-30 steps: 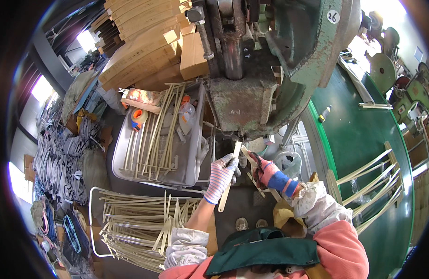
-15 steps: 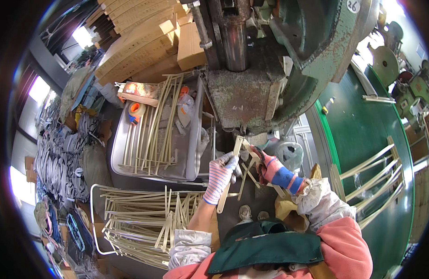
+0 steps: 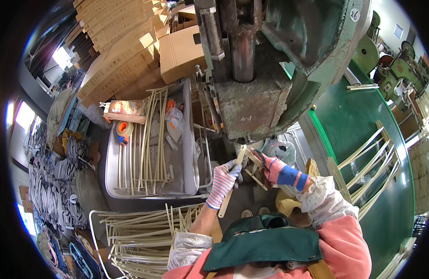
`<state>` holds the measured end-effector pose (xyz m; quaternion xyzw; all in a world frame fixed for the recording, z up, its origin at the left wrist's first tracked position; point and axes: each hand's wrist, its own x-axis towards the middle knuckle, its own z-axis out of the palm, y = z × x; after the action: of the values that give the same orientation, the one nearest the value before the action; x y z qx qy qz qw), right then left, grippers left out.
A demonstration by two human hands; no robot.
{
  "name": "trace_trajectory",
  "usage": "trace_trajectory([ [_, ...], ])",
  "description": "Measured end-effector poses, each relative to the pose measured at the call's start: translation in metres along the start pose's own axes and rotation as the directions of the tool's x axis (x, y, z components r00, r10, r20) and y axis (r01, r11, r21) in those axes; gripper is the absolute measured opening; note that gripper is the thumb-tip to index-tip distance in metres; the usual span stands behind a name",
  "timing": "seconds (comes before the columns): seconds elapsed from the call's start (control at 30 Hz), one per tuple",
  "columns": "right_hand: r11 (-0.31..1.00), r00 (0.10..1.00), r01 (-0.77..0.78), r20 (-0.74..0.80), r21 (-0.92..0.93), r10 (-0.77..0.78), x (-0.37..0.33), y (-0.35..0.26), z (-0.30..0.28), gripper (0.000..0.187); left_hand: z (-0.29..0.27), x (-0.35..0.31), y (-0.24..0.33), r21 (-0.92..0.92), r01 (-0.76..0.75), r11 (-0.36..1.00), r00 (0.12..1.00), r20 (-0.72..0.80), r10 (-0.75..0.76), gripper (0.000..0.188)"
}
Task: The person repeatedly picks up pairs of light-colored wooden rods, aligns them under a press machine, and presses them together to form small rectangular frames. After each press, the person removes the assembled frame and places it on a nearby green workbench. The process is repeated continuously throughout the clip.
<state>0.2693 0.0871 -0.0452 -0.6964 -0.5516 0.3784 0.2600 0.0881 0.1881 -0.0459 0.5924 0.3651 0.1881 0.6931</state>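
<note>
Item: first pale strip [image 3: 225,204], flat, slanting, held in the air left of the counter's left edge; upper end just below the press head [image 3: 254,111].
Item: second pale strip [image 3: 254,160], its upper end near the first, the two making an inverted V. Contact with the press tooling: cannot be told.
Left grip [image 3: 222,182], striped glove: closed around the first strip below its upper end.
Right grip [image 3: 276,168], pink-and-blue glove, dark fingertips: closed on the second strip.

Hazards, as judged: fingers could be pinched if the press head came down with the gloves so near; the upper ends could slip out of line if one wrist turned; glove fabric could snag on the machine.

Surface: green counter [image 3: 363,109], bearing a slatted frame [image 3: 362,153] that spans from near its left edge to near its right edge.
Room: grey tub [image 3: 109,160] holding loose slats [image 3: 151,139], with a tape dispenser [image 3: 125,128] toward its upper-left corner and a clear bag [image 3: 175,123] toward the upper-right; wire rack [image 3: 91,232] piled with rods [image 3: 149,239]; cartons [image 3: 183,50] stacked beyond the tub; grey bundles [image 3: 49,179] along the far left.
</note>
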Motion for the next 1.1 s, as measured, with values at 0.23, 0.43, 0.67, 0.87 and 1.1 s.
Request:
trace_trajectory([
  [0.23,0.961,0.991,0.108,0.101,-0.255,-0.085,0.028,0.000,-0.010,0.051,-0.011,0.003,0.004,-0.018,0.026,1.000,0.997,0.077,-0.024,0.026],
  [0.43,0.960,0.991,0.074,0.126,-0.270,-0.041,0.025,-0.011,-0.011,0.055,-0.014,0.007,0.008,-0.011,0.084,0.996,0.993,0.081,-0.083,0.027],
  [0.67,0.952,0.965,0.178,-0.144,-0.250,-0.219,0.008,-0.008,-0.002,0.051,-0.012,-0.013,-0.001,-0.090,-0.164,0.982,0.981,0.092,0.172,0.038],
  [0.87,0.784,0.975,-0.172,-0.012,0.596,0.223,-0.036,0.013,0.003,0.017,-0.025,-0.045,-0.013,-0.127,0.106,0.986,0.992,0.080,-0.096,0.022],
  [1.1,0.819,0.967,-0.226,0.021,0.527,0.253,-0.029,0.015,-0.017,0.016,-0.042,-0.039,0.007,-0.071,0.177,0.982,0.981,0.100,-0.169,0.016],
])
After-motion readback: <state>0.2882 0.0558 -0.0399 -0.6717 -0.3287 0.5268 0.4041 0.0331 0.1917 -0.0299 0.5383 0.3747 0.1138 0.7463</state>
